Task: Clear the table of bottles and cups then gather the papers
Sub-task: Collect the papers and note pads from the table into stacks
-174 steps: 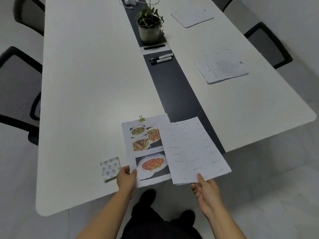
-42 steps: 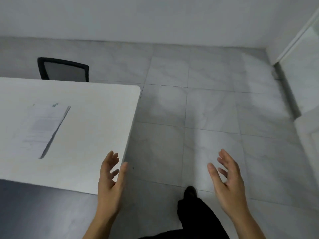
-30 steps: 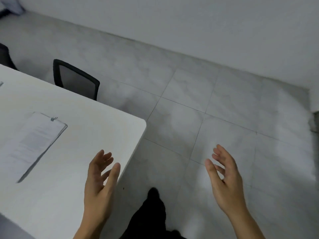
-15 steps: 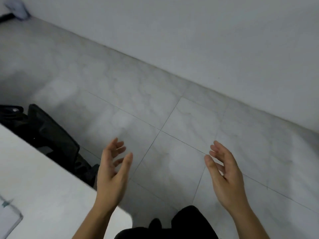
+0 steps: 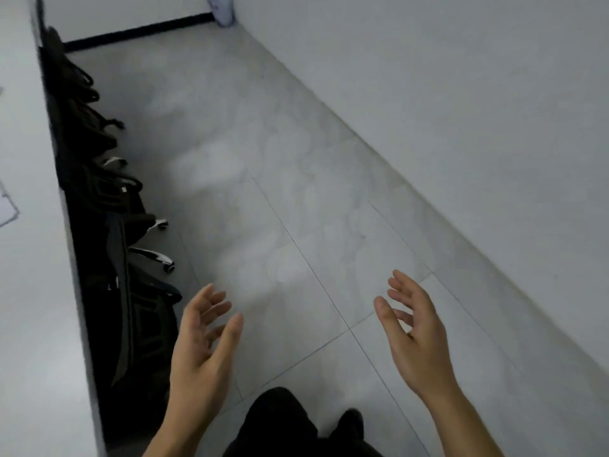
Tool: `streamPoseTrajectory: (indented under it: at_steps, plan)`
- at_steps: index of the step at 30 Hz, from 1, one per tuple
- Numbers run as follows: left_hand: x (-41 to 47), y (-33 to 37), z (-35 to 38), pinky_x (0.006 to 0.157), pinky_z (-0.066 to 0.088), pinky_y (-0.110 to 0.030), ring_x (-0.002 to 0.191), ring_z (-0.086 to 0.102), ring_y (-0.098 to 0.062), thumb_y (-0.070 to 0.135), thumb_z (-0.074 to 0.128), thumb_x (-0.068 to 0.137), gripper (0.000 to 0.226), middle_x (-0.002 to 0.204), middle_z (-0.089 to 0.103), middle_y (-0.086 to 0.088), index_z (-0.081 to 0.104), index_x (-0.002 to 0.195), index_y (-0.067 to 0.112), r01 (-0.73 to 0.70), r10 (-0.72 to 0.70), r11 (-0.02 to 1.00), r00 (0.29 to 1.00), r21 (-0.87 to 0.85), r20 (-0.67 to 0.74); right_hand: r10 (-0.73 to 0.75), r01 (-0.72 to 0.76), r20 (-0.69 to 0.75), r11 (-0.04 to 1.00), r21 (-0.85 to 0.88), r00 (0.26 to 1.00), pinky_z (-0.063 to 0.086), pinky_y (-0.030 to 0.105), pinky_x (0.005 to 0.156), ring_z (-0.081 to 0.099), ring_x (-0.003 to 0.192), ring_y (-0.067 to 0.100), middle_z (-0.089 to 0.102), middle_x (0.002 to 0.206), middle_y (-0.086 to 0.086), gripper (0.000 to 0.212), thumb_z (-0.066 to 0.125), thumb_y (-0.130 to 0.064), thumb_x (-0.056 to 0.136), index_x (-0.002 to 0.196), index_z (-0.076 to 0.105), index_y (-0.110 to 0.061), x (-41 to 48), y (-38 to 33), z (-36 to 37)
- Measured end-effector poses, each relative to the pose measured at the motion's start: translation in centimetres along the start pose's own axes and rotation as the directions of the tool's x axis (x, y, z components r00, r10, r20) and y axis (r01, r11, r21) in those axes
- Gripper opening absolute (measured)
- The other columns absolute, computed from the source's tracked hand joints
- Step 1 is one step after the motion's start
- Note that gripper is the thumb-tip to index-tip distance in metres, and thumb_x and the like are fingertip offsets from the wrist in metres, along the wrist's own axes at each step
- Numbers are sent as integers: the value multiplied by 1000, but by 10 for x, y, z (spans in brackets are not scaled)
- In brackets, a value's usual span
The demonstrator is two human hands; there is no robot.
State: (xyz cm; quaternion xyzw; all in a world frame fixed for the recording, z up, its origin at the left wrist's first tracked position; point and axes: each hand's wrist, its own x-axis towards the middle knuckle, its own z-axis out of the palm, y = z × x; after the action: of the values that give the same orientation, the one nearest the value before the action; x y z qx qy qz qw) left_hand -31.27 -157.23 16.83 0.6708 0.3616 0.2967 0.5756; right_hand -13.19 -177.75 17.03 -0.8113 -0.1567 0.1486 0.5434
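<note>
The left hand [image 5: 201,344] and right hand [image 5: 415,338] hang empty, fingers loosely spread, well apart above the floor [image 5: 296,192]. They are probably free for walking beside the desk [image 5: 33,291] toward the paper [image 5: 6,209] on it at far left.

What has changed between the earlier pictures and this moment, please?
The left hand and right hand have let go of the papers held at the table end; both are now empty, open, over the floor. The person has turned round the table corner to its long side, where chairs are tucked in. Since then the hands stayed raised and apart.
</note>
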Motion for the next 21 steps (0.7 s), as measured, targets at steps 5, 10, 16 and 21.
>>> streamPoseTrajectory:
  at_steps: [5,10,16,21]
  plan:
    - [80,-9,14,91,48,-35,118,60,-11,30,64,81,50,126,62,10,50,127,47,26,-38,998,969,-53,-245,-100,107,234,994,-20,967,47,19,94,54,121,-5,55,133,-22,56,60,-45,86,139,48,-32,140,-27,56]
    - [207,-38,26,90,49,-28,117,60,-12,29,68,84,48,125,62,9,51,124,48,45,-71,996,921,-77,-383,-141,171,356,984,-57,924,49,25,99,53,121,-6,55,133,-22,52,62,-41,89,139,48,-34,276,-45,144]
    - [380,5,12,89,50,-19,119,60,-14,47,64,77,57,128,61,4,50,132,35,5,-26,999,910,-52,-413,-194,231,422,972,-38,886,47,22,98,52,123,-6,54,134,-22,50,63,-38,91,138,48,-35,417,-118,218]
    - [514,18,4,89,50,-29,119,60,-14,46,64,78,53,128,61,4,51,129,42,-22,15,1000,922,-15,-387,-199,215,400,977,4,895,46,19,96,52,123,-5,54,135,-22,53,61,-43,88,138,48,-35,525,-151,282]
